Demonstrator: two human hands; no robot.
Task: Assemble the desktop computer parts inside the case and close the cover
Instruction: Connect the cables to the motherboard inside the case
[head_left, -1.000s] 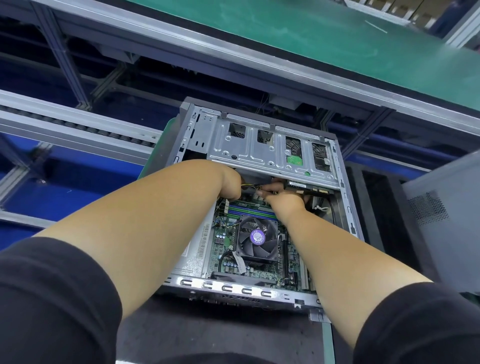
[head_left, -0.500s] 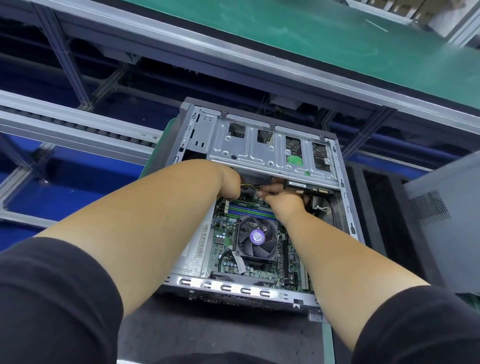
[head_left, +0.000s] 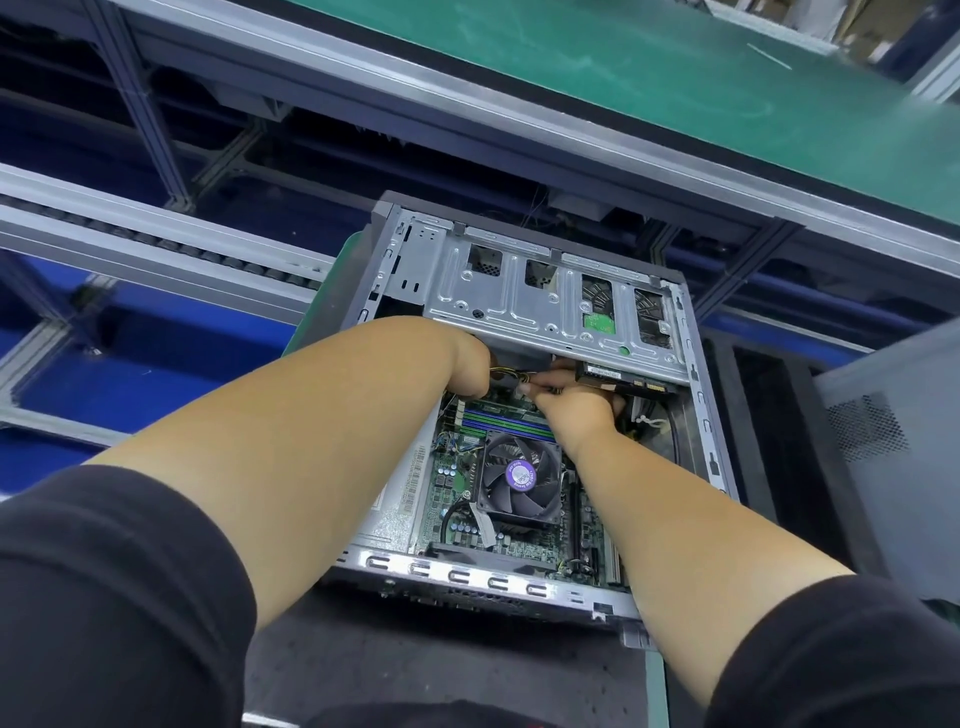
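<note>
Cabling step: right hand (head_left: 574, 402) pinches wire bundle (head_left: 511, 375) at case (head_left: 698, 415) 12 o'clock, left hand (head_left: 470, 364) fingers hidden, can't tell; next needs connector seated
</note>
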